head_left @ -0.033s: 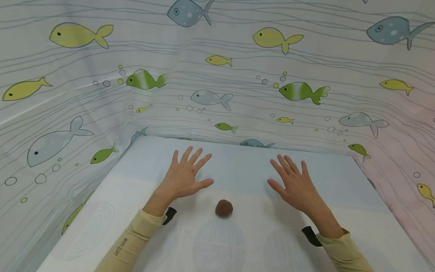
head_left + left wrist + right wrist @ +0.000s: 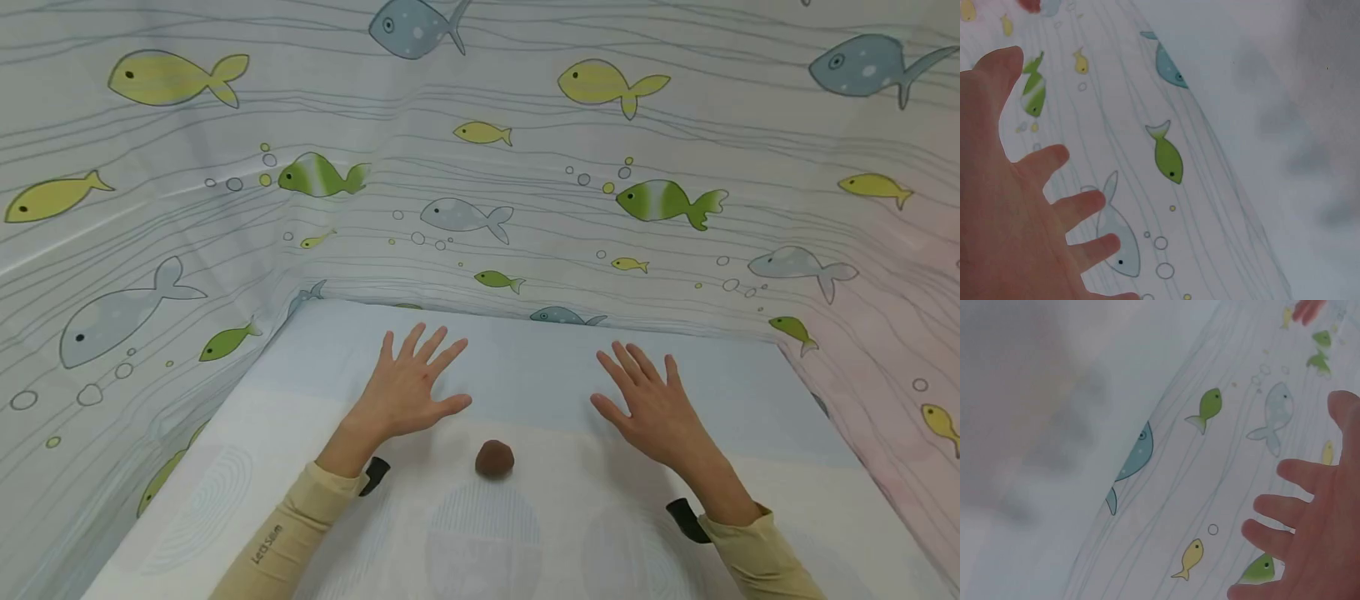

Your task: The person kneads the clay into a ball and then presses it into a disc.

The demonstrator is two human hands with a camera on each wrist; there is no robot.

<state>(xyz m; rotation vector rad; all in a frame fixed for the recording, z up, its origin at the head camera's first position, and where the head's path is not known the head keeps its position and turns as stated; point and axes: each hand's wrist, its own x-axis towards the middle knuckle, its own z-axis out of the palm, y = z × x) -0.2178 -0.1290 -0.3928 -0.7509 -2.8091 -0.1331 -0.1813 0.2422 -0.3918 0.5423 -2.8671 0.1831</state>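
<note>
From the head view, the left hand (image 2: 405,387) and the right hand (image 2: 651,406) lie palm down on the pale bench (image 2: 225,483), fingers spread wide and straight, holding nothing. Between them, a little nearer the person than either palm, sits a small brown ball (image 2: 494,459), round and dull; it is apart from both hands, just below the left hand's thumb and somewhat closer to that hand than to the right. Both forearms wear cream sleeves (image 2: 285,533), each with a dark strap near the wrist. Beyond the fingertips the bench meets a fish-print curtain (image 2: 480,183) that wraps round the far side and both flanks, with yellow, green and grey-blue fish on wavy lines. In the left wrist view, the left hand (image 2: 1016,225) fills the lower left corner, fingers (image 2: 1082,206) splayed and straight with gaps between them, and past them the curtain (image 2: 1166,156) shows a green fish and a pale blue one; the ball is out of this picture. In the right wrist view, the right hand (image 2: 1316,531) sits at the lower right, fingers (image 2: 1279,509) likewise splayed and gripping nothing, with the curtain (image 2: 1210,406) beyond them; the ball does not show here either.
</note>
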